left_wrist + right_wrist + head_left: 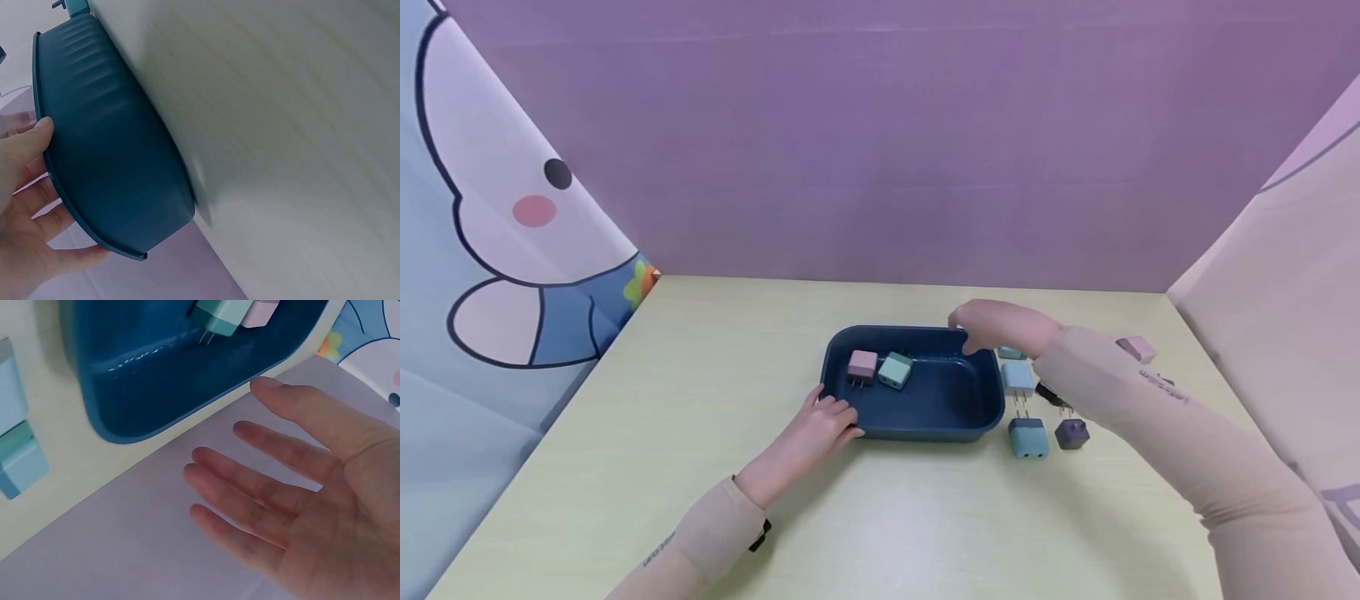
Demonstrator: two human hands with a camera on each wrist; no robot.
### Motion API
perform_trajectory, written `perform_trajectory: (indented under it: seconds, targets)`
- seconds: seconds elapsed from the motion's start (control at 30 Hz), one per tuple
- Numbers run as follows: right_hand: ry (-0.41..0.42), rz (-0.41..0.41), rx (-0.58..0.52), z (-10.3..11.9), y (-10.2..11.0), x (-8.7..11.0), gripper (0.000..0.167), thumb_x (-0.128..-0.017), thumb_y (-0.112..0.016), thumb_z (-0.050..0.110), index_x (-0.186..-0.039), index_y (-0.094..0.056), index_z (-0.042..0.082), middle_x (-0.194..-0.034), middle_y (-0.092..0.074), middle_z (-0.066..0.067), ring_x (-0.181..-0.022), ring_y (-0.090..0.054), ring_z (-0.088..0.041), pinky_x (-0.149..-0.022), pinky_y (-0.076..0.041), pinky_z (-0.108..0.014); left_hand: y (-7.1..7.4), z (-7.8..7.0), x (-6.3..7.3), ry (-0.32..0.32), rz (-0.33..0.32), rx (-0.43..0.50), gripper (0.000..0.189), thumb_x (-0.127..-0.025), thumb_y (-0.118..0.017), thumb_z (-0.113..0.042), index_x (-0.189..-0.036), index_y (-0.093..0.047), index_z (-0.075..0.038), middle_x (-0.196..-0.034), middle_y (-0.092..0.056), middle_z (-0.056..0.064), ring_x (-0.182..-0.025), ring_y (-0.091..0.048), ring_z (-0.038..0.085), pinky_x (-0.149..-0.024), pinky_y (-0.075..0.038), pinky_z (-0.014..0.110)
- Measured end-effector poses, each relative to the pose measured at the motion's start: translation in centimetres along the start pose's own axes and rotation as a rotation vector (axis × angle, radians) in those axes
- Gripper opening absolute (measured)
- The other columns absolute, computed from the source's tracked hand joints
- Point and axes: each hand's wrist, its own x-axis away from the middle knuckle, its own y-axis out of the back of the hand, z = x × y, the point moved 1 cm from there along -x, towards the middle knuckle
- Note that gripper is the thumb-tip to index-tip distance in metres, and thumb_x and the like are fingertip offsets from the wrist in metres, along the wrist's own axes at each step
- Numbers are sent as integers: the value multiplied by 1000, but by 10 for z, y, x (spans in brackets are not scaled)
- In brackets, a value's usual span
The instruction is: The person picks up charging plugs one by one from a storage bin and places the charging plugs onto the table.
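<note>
A dark blue plastic bin stands on the table, with a pink plug charger and a green plug charger lying in its left half. My left hand grips the bin's near left corner; in the left wrist view the thumb lies against the outer wall while the other fingers pass behind the rim. Over the bin's back right corner hovers my right hand. In the right wrist view its fingers are spread, slightly bent, and hold nothing.
Right of the bin lie more chargers: a light blue one, a teal-blue one, a dark purple one, a black one and a pink one. My right sleeve partly covers this group. A purple backdrop rises behind the table.
</note>
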Motion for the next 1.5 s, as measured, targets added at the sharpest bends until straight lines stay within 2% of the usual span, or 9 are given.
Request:
perform_trajectory:
  seconds: [0.4,0.57,0.8,1.13,1.3,1.5]
  targets:
    - [-21,34,-39,25,-4,-21,42,-84,-59,9,-124,-48,2,-126,-49,-12,-110,-49,-25,-88,-42,-35,-1,0,0,2,-16,6,13,-79,-65,-21,-74,-58,-11,-68,-54,-1,-67,-51,16,-87,-38,55]
    - [11,19,-18,33,-9,-34,40,-85,-58,9,-124,-49,2,-125,-49,-12,-110,-49,-24,-89,-42,-33,-1,0,0,-10,-33,0,14,-78,-66,-20,-73,-58,-11,-68,-54,-1,-67,-51,16,-86,-39,55]
    - [69,-11,-10,43,-18,-52,38,-85,-59,11,-121,-51,3,-123,-51,-11,-107,-51,-22,-86,-44,-31,-1,1,0,-2,-22,-12,15,-79,-66,-22,-73,-58,-10,-68,-54,-1,-67,-51,16,-86,-39,54]
    - [108,-6,-17,56,-30,-71,40,-84,-60,11,-121,-51,3,-123,-51,-11,-108,-51,-22,-84,-45,-30,-1,2,0,-4,-31,-14,15,-79,-66,-22,-72,-58,-11,-67,-54,-1,-66,-52,16,-85,-39,54]
    - [97,5,-25,60,-36,-76,38,-83,-62,13,-119,-53,3,-120,-53,-10,-104,-53,-21,-83,-45,-29,-3,2,1,-22,-58,-18,16,-77,-68,-21,-71,-58,-10,-67,-54,-1,-66,-52,16,-84,-40,54]
    - [83,12,-44,62,-42,-83,25,-83,-62,14,-107,-60,7,-101,-60,-4,-82,-56,-14,-73,-46,-27,-4,2,1,-33,-75,-20,17,-77,-68,-20,-70,-57,-10,-66,-53,-1,-65,-52,17,-84,-40,53]
